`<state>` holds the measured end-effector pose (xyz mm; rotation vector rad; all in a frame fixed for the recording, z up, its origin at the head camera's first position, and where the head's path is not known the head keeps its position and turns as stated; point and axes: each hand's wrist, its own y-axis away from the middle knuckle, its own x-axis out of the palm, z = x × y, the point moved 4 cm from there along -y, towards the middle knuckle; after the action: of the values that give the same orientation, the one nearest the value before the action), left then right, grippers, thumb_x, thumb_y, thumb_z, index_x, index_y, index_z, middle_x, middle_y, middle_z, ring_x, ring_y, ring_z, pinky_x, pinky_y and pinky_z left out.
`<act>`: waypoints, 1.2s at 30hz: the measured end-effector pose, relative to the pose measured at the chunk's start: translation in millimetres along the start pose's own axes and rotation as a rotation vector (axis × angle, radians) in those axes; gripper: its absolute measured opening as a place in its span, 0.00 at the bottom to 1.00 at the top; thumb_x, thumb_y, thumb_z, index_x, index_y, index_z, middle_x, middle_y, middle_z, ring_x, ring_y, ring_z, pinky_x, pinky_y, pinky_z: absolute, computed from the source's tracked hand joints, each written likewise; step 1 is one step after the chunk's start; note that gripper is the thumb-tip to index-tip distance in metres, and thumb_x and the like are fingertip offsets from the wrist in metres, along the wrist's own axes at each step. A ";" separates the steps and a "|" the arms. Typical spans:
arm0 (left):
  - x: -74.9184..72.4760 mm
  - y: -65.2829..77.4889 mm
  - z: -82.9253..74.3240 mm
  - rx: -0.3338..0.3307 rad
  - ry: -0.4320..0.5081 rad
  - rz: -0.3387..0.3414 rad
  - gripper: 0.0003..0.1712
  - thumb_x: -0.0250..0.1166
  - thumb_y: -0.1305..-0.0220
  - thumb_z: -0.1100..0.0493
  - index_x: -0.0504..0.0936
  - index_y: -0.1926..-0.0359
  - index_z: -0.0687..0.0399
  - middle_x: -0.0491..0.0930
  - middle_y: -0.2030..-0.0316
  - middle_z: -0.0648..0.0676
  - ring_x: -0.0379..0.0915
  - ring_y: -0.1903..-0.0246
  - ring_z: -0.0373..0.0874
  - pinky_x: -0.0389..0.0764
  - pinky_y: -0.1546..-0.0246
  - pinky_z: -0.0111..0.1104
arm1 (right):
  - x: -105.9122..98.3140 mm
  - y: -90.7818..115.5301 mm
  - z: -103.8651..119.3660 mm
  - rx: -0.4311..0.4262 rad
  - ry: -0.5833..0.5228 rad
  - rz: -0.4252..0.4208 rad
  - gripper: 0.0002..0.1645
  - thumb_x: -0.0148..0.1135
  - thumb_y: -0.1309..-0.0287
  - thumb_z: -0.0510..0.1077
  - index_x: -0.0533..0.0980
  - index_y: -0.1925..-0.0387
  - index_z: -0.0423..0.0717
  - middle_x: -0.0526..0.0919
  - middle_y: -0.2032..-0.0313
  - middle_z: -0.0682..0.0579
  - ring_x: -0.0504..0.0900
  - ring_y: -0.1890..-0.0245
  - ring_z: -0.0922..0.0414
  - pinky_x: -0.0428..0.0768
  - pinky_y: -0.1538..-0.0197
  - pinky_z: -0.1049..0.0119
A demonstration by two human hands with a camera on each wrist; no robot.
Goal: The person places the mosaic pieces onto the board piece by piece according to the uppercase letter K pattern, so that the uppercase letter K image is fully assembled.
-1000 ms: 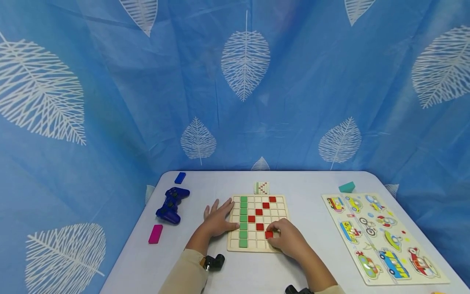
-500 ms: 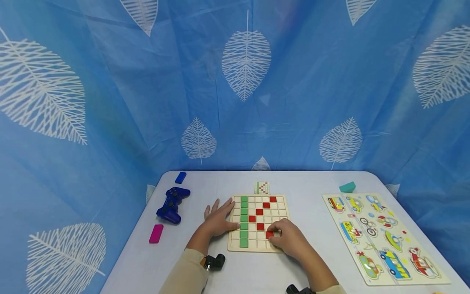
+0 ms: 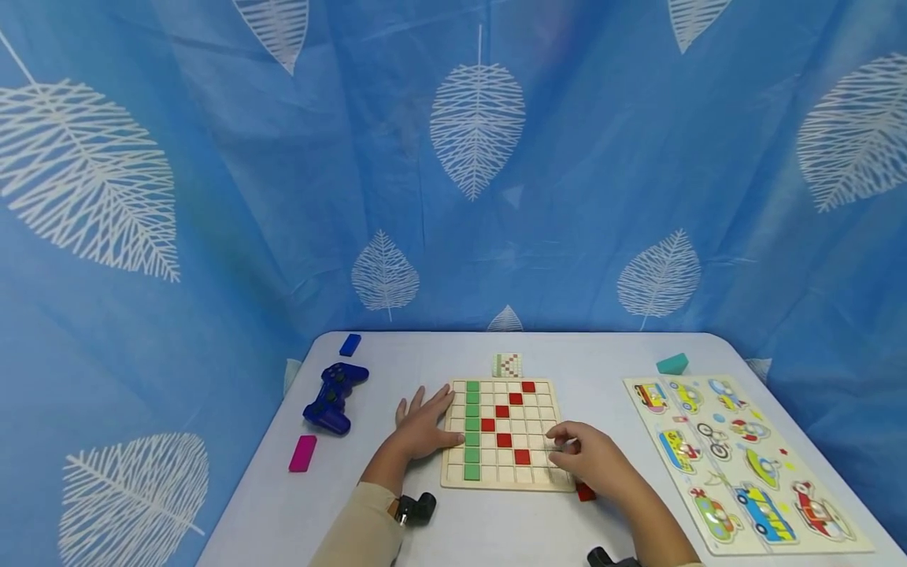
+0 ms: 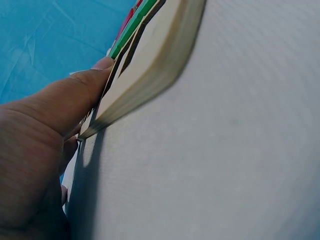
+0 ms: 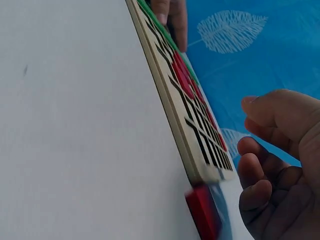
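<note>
A wooden grid board lies on the table, with a column of green tiles at its left and red tiles set in slanting lines. My left hand rests at the board's left edge, fingers spread. Its thumb presses on the board's rim in the left wrist view. Above the board's lower right part hovers my right hand, loosely bent and holding nothing. Beneath it a red block or stack of tiles lies beside the board's corner, partly hidden; the right wrist view shows it as a red block.
A small pattern card lies behind the board. On the left are a blue game controller, a pink block and a blue block. A vehicle puzzle board and a teal block lie on the right.
My right hand has let go of the red tile in the lower part of the grid and moved right, uncovering red beside the board's corner. The left hand has stayed in place.
</note>
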<state>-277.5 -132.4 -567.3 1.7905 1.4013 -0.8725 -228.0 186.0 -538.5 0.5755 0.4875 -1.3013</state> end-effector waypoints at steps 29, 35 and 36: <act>-3.8 2.1 -3.7 -0.002 0.020 -0.001 0.56 0.77 0.44 0.34 0.61 0.18 0.36 0.52 0.17 0.41 0.30 0.16 0.60 0.28 0.22 0.63 | -20.2 28.9 -36.1 -0.153 0.242 0.234 0.20 0.83 0.51 0.50 0.78 0.60 0.64 0.73 0.51 0.59 0.73 0.50 0.59 0.77 0.43 0.64; -2.8 1.2 -2.1 0.000 0.010 0.000 0.56 0.77 0.44 0.33 0.61 0.19 0.35 0.52 0.17 0.41 0.30 0.16 0.60 0.28 0.22 0.63 | -20.4 29.2 -38.1 -0.200 0.216 0.224 0.17 0.81 0.48 0.51 0.79 0.62 0.63 0.74 0.53 0.59 0.73 0.53 0.62 0.77 0.46 0.69; -2.5 1.1 -1.7 -0.001 0.009 0.000 0.56 0.76 0.44 0.33 0.61 0.18 0.35 0.52 0.17 0.41 0.30 0.16 0.60 0.28 0.22 0.63 | -20.1 29.2 -38.2 -0.206 0.211 0.224 0.17 0.81 0.48 0.50 0.79 0.62 0.62 0.74 0.53 0.58 0.73 0.53 0.62 0.77 0.46 0.69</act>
<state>-276.8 -132.4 -564.2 1.7963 1.4069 -0.8646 -204.1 230.5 -551.5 0.5793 0.7016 -0.9688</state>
